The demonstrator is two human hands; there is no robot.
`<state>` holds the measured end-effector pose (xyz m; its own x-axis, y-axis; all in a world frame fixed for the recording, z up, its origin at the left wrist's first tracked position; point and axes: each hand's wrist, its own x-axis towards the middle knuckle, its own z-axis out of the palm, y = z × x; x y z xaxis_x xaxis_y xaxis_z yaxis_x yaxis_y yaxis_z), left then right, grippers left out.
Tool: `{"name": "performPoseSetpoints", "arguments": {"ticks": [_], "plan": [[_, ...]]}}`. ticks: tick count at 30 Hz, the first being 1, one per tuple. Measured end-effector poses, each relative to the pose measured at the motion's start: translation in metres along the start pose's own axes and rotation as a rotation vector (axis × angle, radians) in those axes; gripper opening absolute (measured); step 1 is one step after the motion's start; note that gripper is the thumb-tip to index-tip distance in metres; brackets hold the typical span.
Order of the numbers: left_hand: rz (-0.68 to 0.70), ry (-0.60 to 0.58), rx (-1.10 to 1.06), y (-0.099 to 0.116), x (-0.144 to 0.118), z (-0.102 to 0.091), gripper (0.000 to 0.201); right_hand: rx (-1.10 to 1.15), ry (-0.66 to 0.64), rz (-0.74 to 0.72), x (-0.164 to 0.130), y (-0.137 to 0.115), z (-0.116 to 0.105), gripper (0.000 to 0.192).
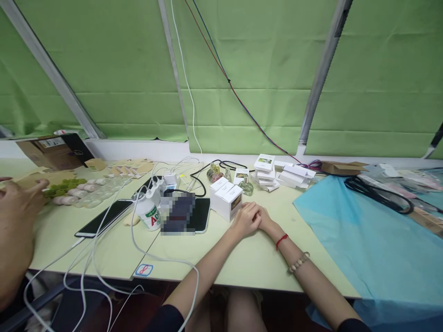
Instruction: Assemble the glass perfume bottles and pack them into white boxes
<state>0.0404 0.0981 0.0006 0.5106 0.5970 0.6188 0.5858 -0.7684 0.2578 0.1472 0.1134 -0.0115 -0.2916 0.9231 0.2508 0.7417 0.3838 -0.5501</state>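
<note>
My left hand point(245, 220) and my right hand point(263, 217) rest clasped together on the pale green table point(242, 263), holding nothing. A red string and a bead bracelet point(298, 263) circle my right wrist. Just left of my hands stand small white boxes point(226, 197). Behind them are small glass perfume bottles point(245, 185) and a stack of white boxes point(265, 173).
Another person's hand point(15, 207) reaches in at the far left near a tray of green and pink pieces point(74, 190). A phone point(104, 217), a tablet point(200, 214), a white bottle point(149, 213) and white cables lie left of centre. A blue sheet point(363, 240) with scissors point(377, 192) covers the right.
</note>
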Motion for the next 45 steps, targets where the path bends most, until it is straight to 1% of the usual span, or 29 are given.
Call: {"name": "performPoseSetpoints", "arguments": {"ticks": [5,16,32,39,45], "plan": [[-0.034,-0.034,-0.015,-0.0009,-0.0008,-0.0018,0.012,0.033,-0.001,-0.005,0.0008,-0.0007,-0.0005,0.029],[-0.103,-0.069,-0.036,-0.0009,-0.0006,-0.005,0.014,0.136,0.013,-0.033,-0.0017,0.0003,-0.0013,0.028],[-0.127,-0.096,-0.033,-0.0017,0.0009,-0.0041,0.013,0.132,-0.004,-0.024,-0.0012,-0.0021,-0.0037,0.027],[-0.134,-0.1,-0.021,-0.0005,0.0003,-0.006,0.014,0.105,-0.006,-0.016,-0.0006,-0.0031,-0.0043,0.021],[-0.135,-0.099,-0.016,-0.003,-0.0008,-0.0035,0.015,0.115,-0.014,-0.036,-0.0016,-0.001,-0.0039,0.022]]}}
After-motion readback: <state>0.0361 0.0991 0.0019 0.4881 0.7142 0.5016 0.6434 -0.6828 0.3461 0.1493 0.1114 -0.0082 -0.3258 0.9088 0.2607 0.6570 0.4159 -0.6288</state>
